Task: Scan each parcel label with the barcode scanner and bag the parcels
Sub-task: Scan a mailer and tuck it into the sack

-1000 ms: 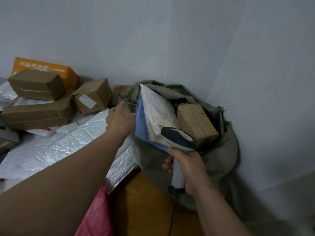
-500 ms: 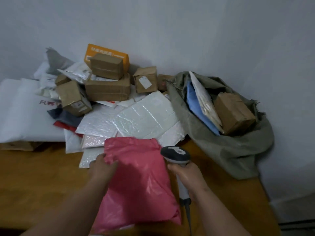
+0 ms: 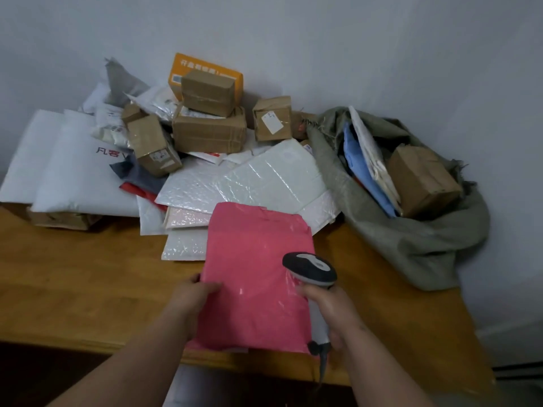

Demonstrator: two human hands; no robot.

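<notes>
Left hand grips the pink mailer at its left edge, thumb lying over the top face and the fingers tucked out of sight beneath it. The mailer sits tilted over the near part of the wooden table, its far corner overlapping the white bubble mailers spread behind it. No label shows on the upturned pink face.

Right hand is wrapped tight round the pale handle of the barcode scanner, fingers curled fully closed on it. The scanner's dark head sits just above the mailer's right edge, and its cable drops off the front of the table.

Off to the right, against the wall, the grey-green sack slumps open on the table. Inside it: a brown box, a blue parcel and a white padded envelope standing on edge between them.

At the back, the unsorted pile: an orange carton with a brown box in front of it, a wider taped box below, a small labelled box beside that, and another box tipped on the left. Large white poly bags lie flat at far left.
</notes>
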